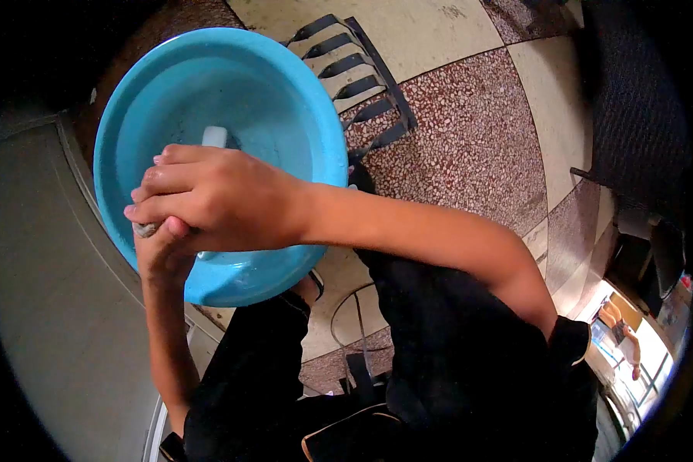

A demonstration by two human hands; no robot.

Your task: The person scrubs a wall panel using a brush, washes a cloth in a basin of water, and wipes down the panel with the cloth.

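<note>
Over a light blue basin (327,146) with water in it, my two hands are pressed together. My right hand (215,192) lies on top, its fingers wrapped over my left hand (162,250), which is mostly covered. Between them, at the left side, a small greyish lump (145,229) shows; what it is I cannot tell. Just beyond my right knuckles a white, round-ended piece (215,137) sticks out. Another pale bit shows below my wrist, and whether they belong to one thing is hidden by my hands.
Beside the basin stands a dark slatted metal rack (369,77) on the speckled tile floor (470,131). A pale grey panel (54,292) is close on the left. My black-clothed legs (446,339) flank the near side. A dark woven chair-like surface (639,115) is at the right.
</note>
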